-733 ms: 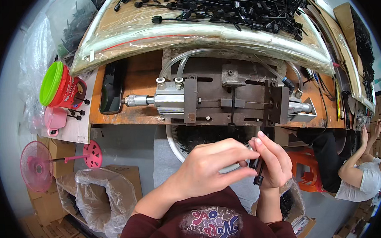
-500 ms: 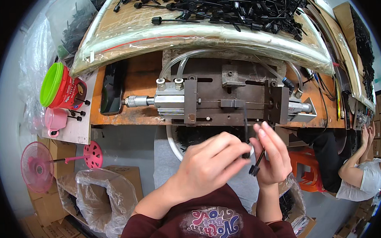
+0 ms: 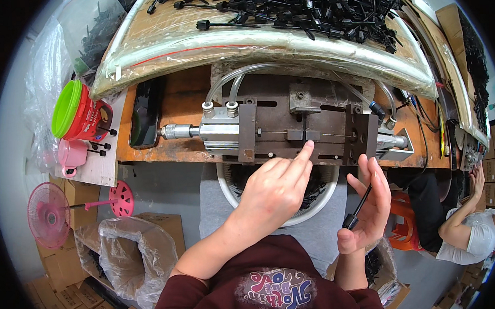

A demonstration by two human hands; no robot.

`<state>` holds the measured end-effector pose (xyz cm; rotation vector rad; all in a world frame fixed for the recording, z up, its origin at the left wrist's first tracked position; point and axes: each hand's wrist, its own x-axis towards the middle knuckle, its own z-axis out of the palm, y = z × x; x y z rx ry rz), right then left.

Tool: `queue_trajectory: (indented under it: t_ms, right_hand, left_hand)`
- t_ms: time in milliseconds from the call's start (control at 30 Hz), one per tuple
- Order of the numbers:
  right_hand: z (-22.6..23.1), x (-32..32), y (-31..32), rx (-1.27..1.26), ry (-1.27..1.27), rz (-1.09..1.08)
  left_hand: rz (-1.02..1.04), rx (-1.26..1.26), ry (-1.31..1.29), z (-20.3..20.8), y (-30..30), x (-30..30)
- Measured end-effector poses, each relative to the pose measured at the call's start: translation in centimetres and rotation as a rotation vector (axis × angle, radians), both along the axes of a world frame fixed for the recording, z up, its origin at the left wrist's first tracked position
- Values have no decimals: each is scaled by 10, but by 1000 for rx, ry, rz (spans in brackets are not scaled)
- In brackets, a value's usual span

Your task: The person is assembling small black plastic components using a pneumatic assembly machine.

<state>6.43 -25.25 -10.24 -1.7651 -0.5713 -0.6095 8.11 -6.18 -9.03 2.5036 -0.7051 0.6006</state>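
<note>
My left hand (image 3: 276, 183) is at the middle of a metal clamping fixture (image 3: 276, 106), index finger stretched to the small grey block. A thin black plastic stem piece (image 3: 305, 123) lies across the block, pointing away from me. Its near end is hidden behind my fingers, which are closed on it. Further right, my right hand (image 3: 374, 204) is raised with the palm turned inward. It holds a second black stem piece (image 3: 362, 203), the ribbed knob end hanging down near the thumb.
Beneath the fixture stands a white round basket (image 3: 225, 191) with black pieces inside. A large heap of similar pieces (image 3: 329, 10) covers the wrapped board behind. Clear air hoses (image 3: 222, 89) arch over the fixture. A red bucket (image 3: 88, 120) stands left; another person (image 3: 466, 222) sits right.
My left hand has moved forward, bringing its stem piece into the block. My right hand has shifted right and its fingers have spread, still holding the other piece.
</note>
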Motion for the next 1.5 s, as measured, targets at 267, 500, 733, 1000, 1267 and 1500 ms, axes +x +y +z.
queue_trajectory:
  t_ms: [267,500,733,1000,1267,1500]
  right_hand:
    - [-3,2,1,63,-15,56]
    - [-5,3,1,35,-50,31]
    - [11,2,7,-192,-92,-76]
    - [11,-3,8,-319,-113,-99]
    - [18,3,15,-329,-105,-45]
    - [17,20,11,-272,-166,0]
  left_hand:
    - [66,60,-38,1,-3,-3]
    - [89,46,-24,2,-4,-1]
    - [101,43,-15,3,-4,-1]
    - [101,70,-15,2,-2,-2]
    - [27,-29,19,7,5,-3]
    - [-188,-43,190,6,20,-26]
